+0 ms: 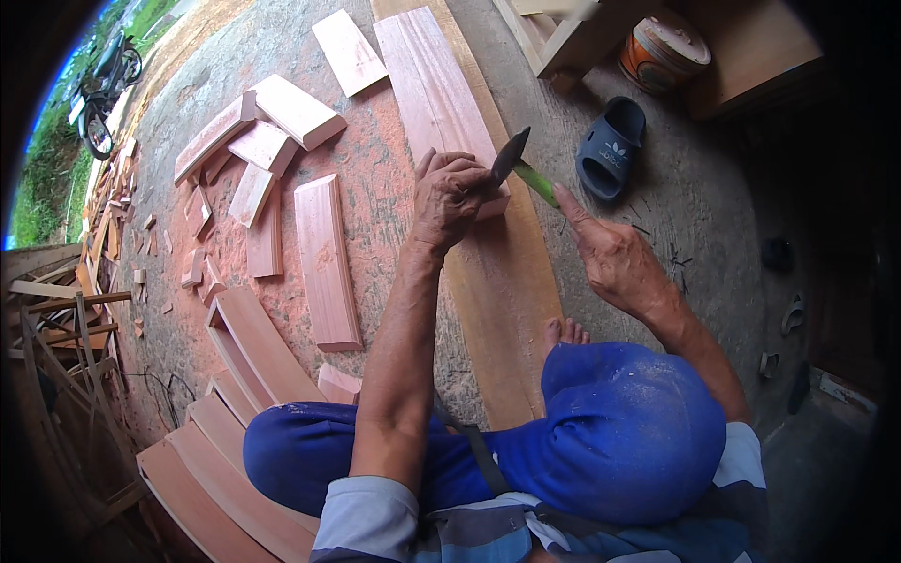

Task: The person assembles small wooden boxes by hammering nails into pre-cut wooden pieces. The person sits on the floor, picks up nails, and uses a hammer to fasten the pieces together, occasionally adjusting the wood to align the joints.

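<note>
A hammer with a dark head and a green handle (537,182) is in my right hand (623,260), its fingers wrapped round the handle and the forefinger stretched along it. The hammer's head is right by the fingers of my left hand (452,195), and I cannot tell whether it touches anything. My left hand rests at the near end of a pinkish board (434,89), fingers curled together. Whatever they pinch is hidden behind the knuckles and the hammer head. Beneath the board runs a longer yellowish-brown plank (507,310) on the floor.
Several bevelled wood pieces (328,263) lie on the sawdust-covered floor to the left. Nearer are long boxed pieces (267,352). A dark slide sandal (611,148), a paint bucket (664,52) and scattered nails (678,258) are to the right. Scrap wood is piled far left.
</note>
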Tool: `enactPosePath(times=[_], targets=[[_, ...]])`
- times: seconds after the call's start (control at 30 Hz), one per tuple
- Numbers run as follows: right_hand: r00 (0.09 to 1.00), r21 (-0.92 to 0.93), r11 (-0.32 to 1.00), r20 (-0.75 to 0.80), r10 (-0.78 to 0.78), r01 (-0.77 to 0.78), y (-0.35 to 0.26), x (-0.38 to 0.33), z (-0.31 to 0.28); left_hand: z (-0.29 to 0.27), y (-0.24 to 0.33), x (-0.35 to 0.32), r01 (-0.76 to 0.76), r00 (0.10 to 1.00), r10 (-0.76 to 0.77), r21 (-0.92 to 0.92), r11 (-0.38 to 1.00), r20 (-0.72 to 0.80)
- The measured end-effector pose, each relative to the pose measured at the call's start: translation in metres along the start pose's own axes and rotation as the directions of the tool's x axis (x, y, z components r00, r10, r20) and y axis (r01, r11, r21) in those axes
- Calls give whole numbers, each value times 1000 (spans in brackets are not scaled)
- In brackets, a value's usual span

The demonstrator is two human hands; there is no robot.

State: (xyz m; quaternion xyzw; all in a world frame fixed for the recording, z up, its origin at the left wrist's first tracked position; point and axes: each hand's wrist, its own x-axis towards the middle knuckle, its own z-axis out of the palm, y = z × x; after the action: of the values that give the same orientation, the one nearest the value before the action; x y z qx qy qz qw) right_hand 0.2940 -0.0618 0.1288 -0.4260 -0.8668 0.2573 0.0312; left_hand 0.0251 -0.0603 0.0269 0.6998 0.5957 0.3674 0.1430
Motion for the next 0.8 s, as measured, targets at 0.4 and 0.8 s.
enactPosePath(times=[0.4,0.8], targets=[[843,359,850,-512,-165,385,-28,-14,-39,7,-32,0,640,686,-728,-468,609,-8],[727,281,812,-645,-236,512,-27,-7,-54,8,-39,-9,623,672,-737,-488,611,-66]])
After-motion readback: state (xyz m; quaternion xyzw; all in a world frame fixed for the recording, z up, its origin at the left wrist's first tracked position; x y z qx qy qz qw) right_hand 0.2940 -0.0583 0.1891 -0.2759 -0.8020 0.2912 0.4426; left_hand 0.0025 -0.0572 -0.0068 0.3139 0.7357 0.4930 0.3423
